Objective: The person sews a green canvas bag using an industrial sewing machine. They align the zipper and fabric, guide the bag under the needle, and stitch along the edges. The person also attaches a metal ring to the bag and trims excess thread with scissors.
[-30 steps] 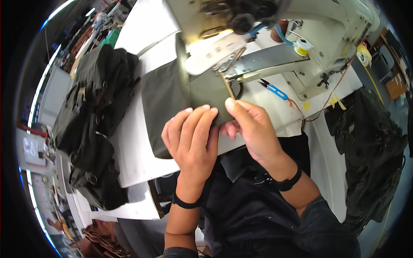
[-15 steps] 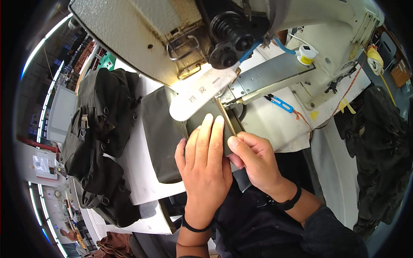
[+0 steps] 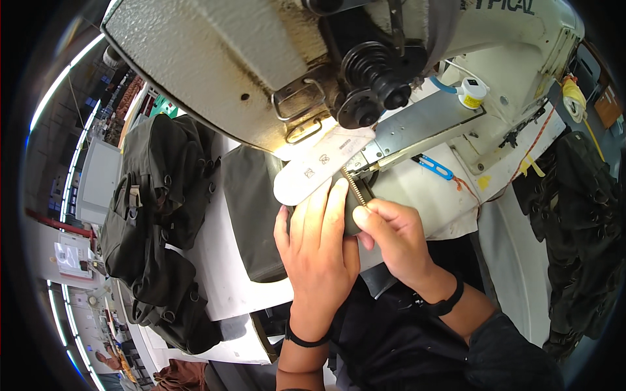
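You are working at a sewing machine [image 3: 215,58], and the job is looking partway along rather than finished. A brass-toothed zipper [image 3: 354,188] is running toward you from beside the needle area, its near length reaching your right hand [image 3: 394,238], where thumb and forefinger are pinching it. Your left hand [image 3: 319,260] is lying flat, its fingers stretched out and pressing on the dark olive fabric panel [image 3: 251,208] rather than grasping anything. That panel is resting on the white worktable [image 3: 222,283], left of your left hand and seemingly passing beneath it. The zipper's far end is disappearing near a white rounded plate [image 3: 319,163], so you are probably having the zipper sewn from there, with the stretch between plate and pinch appearing left to do. Stitches are not showing, so how much is already fastened cannot be told. Blue-handled thread snips [image 3: 435,167] are lying untouched beyond your right hand, and dark olive bags [image 3: 163,195] are sitting at the left.
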Motion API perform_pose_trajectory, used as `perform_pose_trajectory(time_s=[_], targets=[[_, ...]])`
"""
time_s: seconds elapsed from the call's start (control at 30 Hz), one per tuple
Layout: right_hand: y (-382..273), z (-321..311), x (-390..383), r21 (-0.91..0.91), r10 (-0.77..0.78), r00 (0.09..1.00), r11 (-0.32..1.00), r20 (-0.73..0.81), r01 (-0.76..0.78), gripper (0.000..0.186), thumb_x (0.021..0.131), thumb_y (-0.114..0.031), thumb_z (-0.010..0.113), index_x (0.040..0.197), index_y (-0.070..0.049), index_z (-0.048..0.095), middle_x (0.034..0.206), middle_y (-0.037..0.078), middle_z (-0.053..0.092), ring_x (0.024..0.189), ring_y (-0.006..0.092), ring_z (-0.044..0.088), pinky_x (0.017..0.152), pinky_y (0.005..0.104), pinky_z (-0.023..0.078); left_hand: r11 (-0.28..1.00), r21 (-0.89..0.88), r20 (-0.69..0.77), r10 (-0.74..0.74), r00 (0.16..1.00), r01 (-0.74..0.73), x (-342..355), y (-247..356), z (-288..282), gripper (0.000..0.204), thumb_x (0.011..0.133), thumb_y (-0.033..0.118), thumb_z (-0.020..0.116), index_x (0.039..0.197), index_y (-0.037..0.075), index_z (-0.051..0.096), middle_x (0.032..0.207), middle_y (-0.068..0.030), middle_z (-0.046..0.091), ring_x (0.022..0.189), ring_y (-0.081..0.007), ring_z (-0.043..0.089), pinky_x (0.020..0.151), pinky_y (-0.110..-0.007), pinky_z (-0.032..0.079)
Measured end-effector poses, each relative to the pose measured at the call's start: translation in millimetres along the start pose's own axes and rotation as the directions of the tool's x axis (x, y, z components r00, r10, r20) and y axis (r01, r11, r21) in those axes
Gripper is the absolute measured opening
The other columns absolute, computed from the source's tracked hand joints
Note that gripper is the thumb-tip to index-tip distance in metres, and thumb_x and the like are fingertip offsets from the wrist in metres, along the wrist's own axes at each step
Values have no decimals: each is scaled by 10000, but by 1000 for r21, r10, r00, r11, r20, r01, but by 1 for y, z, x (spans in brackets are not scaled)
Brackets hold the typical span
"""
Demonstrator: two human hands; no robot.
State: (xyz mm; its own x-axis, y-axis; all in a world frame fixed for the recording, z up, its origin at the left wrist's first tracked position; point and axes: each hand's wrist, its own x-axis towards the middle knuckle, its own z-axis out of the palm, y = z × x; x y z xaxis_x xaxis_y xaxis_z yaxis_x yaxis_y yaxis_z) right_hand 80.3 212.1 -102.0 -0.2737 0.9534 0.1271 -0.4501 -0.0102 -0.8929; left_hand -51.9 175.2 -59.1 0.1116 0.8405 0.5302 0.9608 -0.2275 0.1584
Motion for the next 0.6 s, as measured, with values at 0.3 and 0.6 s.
perform_pose_trajectory(time_s=[0.3,0.6], targets=[[-4,1,21,-89,-10,1000,996,3,10,296,1063,-155,637,802,-17,664,657,-48,560,614,7,457,537,234,355,990,-115,-256,53,965,-85,4,-21,20,428,746,33,783,1168,71,721,1201,-94,763,1136,-271,711,1113,-454,427],[-8,15,44,-141,-79,995,987,-56,71,303,1054,-145,650,803,23,680,624,-6,607,593,23,512,547,234,399,986,-139,-298,49,953,-94,24,-40,33,358,772,56,771,1111,-18,680,1054,-155,704,1004,-327,672,1094,-522,450]])
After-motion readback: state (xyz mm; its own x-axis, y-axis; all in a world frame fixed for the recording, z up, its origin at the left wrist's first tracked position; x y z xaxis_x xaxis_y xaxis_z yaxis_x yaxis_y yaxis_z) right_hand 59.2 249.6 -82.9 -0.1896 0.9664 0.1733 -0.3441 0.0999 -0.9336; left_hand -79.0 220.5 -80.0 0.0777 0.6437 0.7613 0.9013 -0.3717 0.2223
